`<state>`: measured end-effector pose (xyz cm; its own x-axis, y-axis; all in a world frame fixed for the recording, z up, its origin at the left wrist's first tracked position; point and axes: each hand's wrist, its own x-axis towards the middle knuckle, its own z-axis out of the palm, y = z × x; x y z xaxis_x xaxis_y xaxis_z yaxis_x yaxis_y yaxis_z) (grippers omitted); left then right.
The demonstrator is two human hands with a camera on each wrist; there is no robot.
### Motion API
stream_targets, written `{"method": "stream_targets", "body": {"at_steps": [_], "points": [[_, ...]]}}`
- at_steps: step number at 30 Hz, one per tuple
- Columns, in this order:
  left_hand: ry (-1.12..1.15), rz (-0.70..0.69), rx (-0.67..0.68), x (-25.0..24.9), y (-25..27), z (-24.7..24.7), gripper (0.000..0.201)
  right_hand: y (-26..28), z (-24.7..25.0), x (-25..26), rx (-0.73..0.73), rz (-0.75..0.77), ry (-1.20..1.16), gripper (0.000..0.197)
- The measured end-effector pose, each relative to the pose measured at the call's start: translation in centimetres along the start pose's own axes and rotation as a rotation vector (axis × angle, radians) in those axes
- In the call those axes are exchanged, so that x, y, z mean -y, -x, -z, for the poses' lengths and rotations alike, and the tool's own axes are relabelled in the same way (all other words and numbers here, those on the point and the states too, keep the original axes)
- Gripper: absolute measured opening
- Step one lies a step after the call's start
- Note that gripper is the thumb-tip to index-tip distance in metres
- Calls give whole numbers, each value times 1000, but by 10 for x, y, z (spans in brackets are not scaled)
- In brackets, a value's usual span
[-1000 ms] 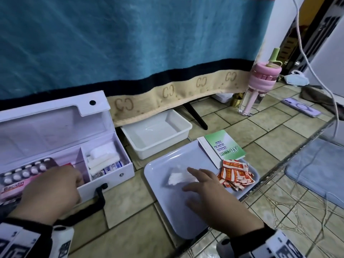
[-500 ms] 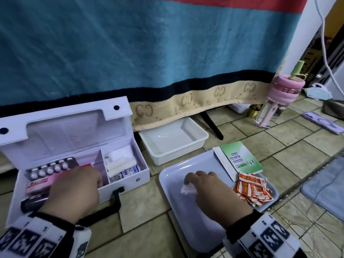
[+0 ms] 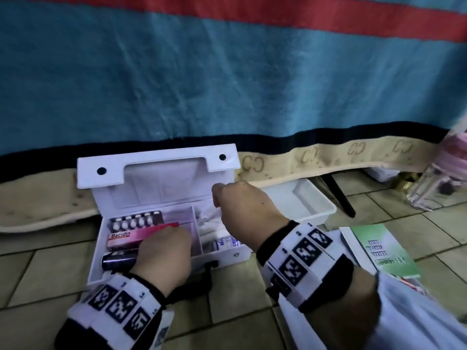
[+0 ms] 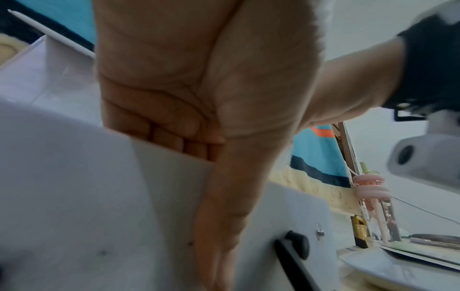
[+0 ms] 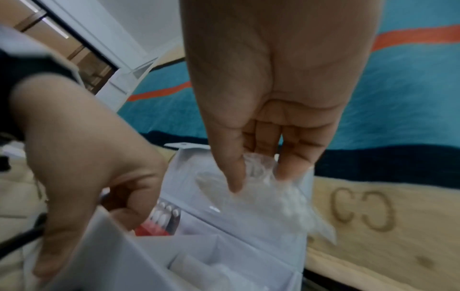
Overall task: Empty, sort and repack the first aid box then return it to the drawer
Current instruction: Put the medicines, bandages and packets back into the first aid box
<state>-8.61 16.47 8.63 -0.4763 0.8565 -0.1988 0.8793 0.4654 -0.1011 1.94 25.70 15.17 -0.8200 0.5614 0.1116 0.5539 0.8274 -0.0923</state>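
The white first aid box stands open on the tiled floor, lid upright. Its left compartment holds a blister pack, a pink Bacidin carton and a dark tube. White rolls and a tape roll lie in the right compartment. My left hand grips the box's front wall, fingers inside and thumb outside. My right hand hovers over the right compartment and pinches a clear bag of white cotton between thumb and fingers.
A white plastic tub sits right of the box, beside a black leg. A grey tray lies under my right forearm, with a green leaflet on it. A pink bottle stands far right. A blue blanket hangs behind.
My right hand closed on the cotton bag on the tray, lifted it and carried it left over the box's right compartment. My left hand stayed on the box.
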Motion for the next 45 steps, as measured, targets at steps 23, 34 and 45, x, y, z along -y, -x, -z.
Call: {"method": "stream_targets", "body": {"at_steps": [23,34,45], "points": [[22,11,-8,6,-5,-6,16,-36,-52,3,410,25,130,30],[71,32,-28,7,5,-3,23,18,-21,-29,231,-16,-217,54],[141,-42,-100,-17,18,9,49,175,15,-169,-9,-477,-304,28]]}}
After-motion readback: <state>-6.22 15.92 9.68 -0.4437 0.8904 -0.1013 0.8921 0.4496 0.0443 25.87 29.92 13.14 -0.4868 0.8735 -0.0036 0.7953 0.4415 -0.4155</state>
